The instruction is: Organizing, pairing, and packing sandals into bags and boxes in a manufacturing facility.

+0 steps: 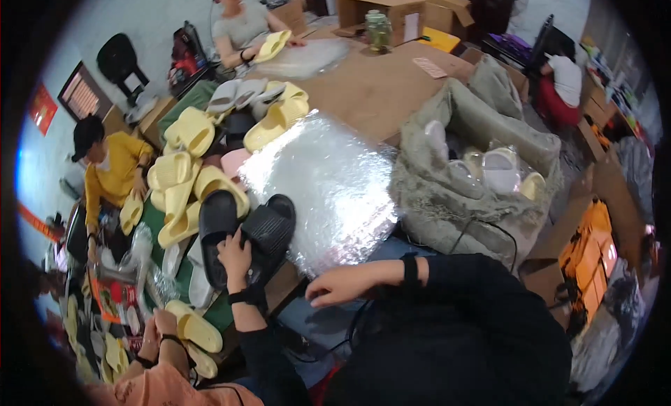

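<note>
A pair of black slippers point(274, 231) lies side by side at the front of the pile. My left hand point(236, 261) is at their inner edges, with its fingers closed on the slippers where the two meet. My right hand point(347, 283) hangs just in front of a stack of clear, shiny plastic bags point(328, 189), its fingers loosely bent and apart, with nothing visible in them. The stack lies flat to the right of the slippers and reflects the light strongly.
Yellow slippers point(192, 130) are heaped left of the bags, with grey ones point(241, 93) behind. A woven sack point(465, 203) holding bagged slippers stands on the right. Co-workers' hands are close at left, one person in orange point(168, 381), another in yellow point(115, 165). Cartons point(381, 18) stand at the back.
</note>
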Demonstrator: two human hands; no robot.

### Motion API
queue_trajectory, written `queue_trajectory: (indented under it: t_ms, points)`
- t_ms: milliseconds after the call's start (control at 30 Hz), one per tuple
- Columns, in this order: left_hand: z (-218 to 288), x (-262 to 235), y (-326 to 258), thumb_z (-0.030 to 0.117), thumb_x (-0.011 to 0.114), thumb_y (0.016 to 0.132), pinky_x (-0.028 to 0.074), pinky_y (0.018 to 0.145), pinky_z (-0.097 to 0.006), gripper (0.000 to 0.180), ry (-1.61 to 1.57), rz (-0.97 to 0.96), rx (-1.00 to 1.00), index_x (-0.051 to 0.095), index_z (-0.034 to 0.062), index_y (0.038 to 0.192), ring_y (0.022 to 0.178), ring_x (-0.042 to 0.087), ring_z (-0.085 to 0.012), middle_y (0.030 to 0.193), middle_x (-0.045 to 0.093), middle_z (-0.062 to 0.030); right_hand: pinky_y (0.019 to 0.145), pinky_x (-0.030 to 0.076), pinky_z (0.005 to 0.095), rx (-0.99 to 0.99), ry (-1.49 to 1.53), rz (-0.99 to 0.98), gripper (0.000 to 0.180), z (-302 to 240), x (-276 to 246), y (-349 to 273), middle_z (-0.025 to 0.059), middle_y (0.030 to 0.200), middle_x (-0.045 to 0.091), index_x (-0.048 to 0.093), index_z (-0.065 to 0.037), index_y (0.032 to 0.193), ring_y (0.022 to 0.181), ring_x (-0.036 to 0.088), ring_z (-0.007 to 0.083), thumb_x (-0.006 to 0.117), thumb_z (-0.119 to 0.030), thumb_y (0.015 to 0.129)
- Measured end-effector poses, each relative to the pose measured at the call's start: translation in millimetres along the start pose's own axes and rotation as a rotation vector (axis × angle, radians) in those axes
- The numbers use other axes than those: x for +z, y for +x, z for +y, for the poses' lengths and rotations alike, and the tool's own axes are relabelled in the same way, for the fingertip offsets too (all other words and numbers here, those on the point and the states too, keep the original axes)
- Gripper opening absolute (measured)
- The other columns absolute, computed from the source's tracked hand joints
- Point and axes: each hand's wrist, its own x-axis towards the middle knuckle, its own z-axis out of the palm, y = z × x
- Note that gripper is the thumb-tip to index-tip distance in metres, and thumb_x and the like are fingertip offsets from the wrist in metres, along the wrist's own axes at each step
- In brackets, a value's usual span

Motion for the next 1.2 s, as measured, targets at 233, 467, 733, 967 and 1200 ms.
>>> queue_trajectory:
  t_ms: [233, 467, 733, 967, 1200]
  points:
    - [-8.7, 4.4, -4.0, 0.018, 0.057, 0.087, 0.043, 0.078, -0.048, 0.026, -0.056, 0.108, -0.062, 0.064, 0.0066, 0.109, 0.095, 0.054, -0.0357, 0.1, 0.062, -0.0107, 0.074, 0.048, 0.0391, 0.016, 0.026, 0.35, 0.029, 0.6, -16.9, -7.5, 0.016, 0.091, 0.066, 0.062, -0.004, 0.103, 0.085, 0.063, 0.0309, 0.055, -0.028, 0.089]
    - [17.5, -44.7, 5.4, 0.014, 0.052, 0.091, 0.041, 0.081, -0.044, 0.027, -0.19, 0.212, -0.037, 0.063, -0.0066, 0.104, 0.089, 0.053, -0.0393, 0.094, 0.06, -0.0224, 0.065, 0.048, 0.0436, -0.466, -0.061, 0.316, 0.024, -50.4, 4.5, 33.5, 0.0169, 0.078, 0.065, 0.063, -0.003, 0.093, 0.075, 0.062, 0.0365, 0.058, -0.024, 0.084]
    - [130.4, -49.0, 35.8, 0.033, 0.048, 0.095, 0.045, 0.088, -0.048, 0.046, -0.356, 0.208, -0.072, 0.061, -0.0063, 0.113, 0.095, 0.057, -0.045, 0.105, 0.061, -0.0296, 0.068, 0.047, 0.0421, -0.677, -0.175, 0.21, 0.018, -111.6, -6.1, 16.1, 0.0144, 0.077, 0.061, 0.058, -0.002, 0.089, 0.076, 0.06, 0.0346, 0.058, -0.019, 0.085]
    - [167.8, -60.0, 0.3, 0.016, 0.064, 0.083, 0.042, 0.093, -0.045, 0.053, -0.239, -0.079, 0.044, 0.047, 0.0045, 0.131, 0.107, 0.053, -0.0431, 0.123, 0.051, -0.0259, 0.071, 0.047, 0.0358, -0.602, 0.181, 0.186, 0.023, -119.7, -27.7, -6.3, 0.0149, 0.089, 0.062, 0.058, 0.001, 0.104, 0.081, 0.061, 0.0286, 0.055, -0.018, 0.092]
    - [292.0, -23.1, -64.2, 0.049, 0.048, 0.094, 0.042, 0.093, -0.041, 0.058, -0.932, -1.148, 0.286, 0.046, 0.0015, 0.128, 0.112, 0.055, -0.0329, 0.122, 0.056, -0.0228, 0.074, 0.048, 0.0352, -0.68, 0.265, 0.05, 0.022, -138.1, -28.7, -40.6, 0.0122, 0.097, 0.062, 0.057, 0.001, 0.108, 0.086, 0.061, 0.0258, 0.053, -0.015, 0.093]
